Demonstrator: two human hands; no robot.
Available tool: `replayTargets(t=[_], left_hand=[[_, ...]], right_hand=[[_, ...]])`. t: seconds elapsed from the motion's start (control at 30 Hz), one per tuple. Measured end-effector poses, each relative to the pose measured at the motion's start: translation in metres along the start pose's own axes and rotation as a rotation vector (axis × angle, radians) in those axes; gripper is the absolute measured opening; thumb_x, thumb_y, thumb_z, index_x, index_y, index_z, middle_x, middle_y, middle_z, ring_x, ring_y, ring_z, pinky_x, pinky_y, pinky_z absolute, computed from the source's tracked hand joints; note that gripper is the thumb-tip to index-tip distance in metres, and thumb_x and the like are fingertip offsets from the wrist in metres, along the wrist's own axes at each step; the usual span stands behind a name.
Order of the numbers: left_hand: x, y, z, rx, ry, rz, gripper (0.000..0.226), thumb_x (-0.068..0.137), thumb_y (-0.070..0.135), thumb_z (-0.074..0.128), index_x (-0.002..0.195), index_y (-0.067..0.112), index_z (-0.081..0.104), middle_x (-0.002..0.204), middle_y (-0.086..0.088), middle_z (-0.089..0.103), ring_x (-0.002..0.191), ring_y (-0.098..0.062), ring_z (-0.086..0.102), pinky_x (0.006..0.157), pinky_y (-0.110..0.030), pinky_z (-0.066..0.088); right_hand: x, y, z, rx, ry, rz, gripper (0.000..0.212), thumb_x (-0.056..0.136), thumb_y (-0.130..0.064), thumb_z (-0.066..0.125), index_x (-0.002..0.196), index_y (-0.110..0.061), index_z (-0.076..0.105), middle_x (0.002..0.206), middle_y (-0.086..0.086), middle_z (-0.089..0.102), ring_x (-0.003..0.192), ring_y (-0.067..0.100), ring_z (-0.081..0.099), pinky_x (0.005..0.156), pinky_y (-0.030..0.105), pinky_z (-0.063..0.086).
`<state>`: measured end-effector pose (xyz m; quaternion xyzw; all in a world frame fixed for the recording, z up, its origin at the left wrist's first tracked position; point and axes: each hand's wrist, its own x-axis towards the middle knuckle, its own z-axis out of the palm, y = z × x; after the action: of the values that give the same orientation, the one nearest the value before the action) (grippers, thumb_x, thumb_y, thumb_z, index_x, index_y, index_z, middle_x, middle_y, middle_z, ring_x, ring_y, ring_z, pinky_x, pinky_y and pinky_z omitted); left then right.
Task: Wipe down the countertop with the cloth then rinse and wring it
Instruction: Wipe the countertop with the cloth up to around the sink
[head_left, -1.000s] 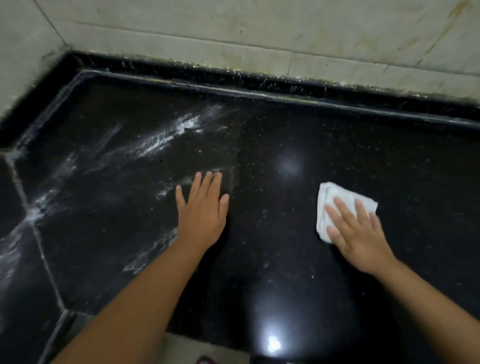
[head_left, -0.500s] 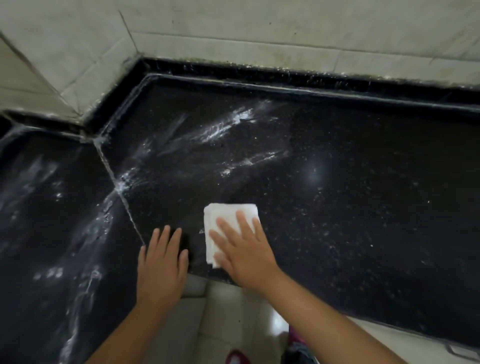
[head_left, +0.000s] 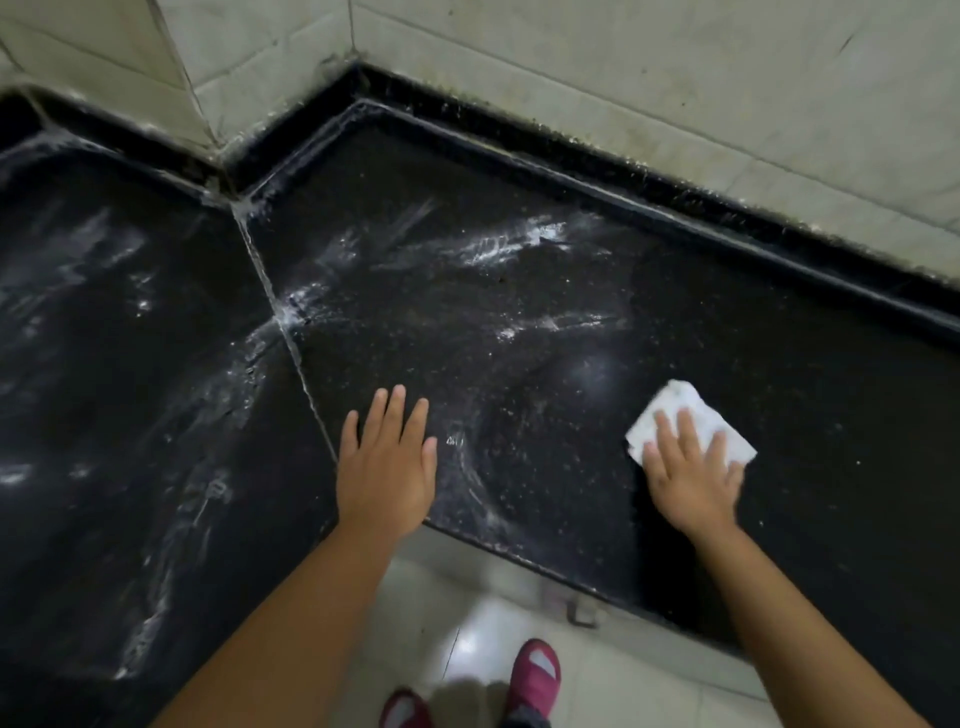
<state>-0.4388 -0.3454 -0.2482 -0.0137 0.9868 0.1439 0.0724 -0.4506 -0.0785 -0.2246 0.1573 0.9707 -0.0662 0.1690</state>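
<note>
Cloth (head_left: 691, 430) white, folded, flat under my right hand (head_left: 691, 480), fingers straight. Left hand (head_left: 387, 470) flat on countertop (head_left: 519, 291). Cloth now farther right than half-second ago.

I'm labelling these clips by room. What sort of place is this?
Probably a home kitchen: a black speckled stone countertop turns a corner beneath tiled walls, smeared with white residue. A right hand presses a white cloth on it. No sink or stove shows.
</note>
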Motion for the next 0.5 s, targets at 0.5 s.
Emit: replayTargets(t=[0.5], left_hand=[[0.000, 0.001, -0.001, 0.057, -0.060, -0.027, 0.051, 0.099, 0.032, 0.016, 0.148, 0.021, 0.005, 0.157, -0.002, -0.003, 0.145, -0.018, -0.007, 0.116, -0.043, -0.003]], right_hand=[[-0.087, 0.042, 0.050, -0.158, 0.044, -0.440, 0.050, 0.094, -0.053, -0.001, 0.144, -0.042, 0.000, 0.154, -0.017, 0.009, 0.143, 0.014, -0.005, 0.108, 0.033, 0.006]])
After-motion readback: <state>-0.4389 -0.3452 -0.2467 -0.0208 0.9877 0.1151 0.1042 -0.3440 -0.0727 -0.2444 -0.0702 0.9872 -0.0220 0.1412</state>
